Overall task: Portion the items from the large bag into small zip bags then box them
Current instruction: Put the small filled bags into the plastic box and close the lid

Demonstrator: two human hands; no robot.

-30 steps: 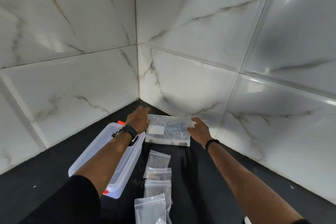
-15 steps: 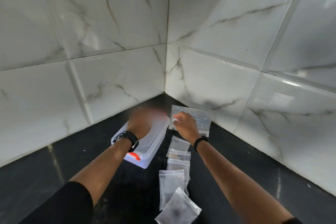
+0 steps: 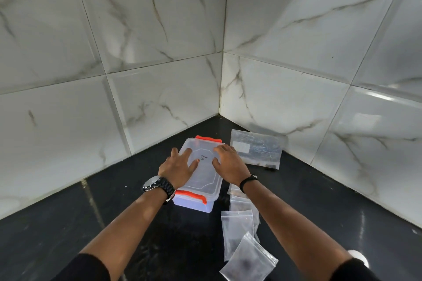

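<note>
Here I have both hands flat on the lid of the translucent rectangular plastic box with orange clasps [image 3: 201, 173], which sits on the black glossy countertop [image 3: 68, 223] close to the corner of the white marble-patterned wall tiles [image 3: 137, 52]. My left hand [image 3: 180, 167] lies on the left half of the lid with its fingers straight and spread apart, the tips reaching toward the far end of the box. My right hand [image 3: 227, 163] rests on the right half, fingers also spread and only slightly bent over the lid's edge, gripping nothing. One orange clasp shows at the far end of the box and another at the near end, just beside my left wrist, where a black wristwatch with a link strap [image 3: 158, 186] sits. A thin black band [image 3: 247, 180] circles my right wrist. Just beside the box on the right, nearer the wall, the large clear zip bag with a white label patch [image 3: 257, 149] lies flat on the countertop, apart from both hands. Nearer to me, right of the box, the small clear zip bags [image 3: 242, 230] lie in an overlapping row, partly hidden under my right forearm; something dark shows inside them, but I cannot tell what it is.
</note>
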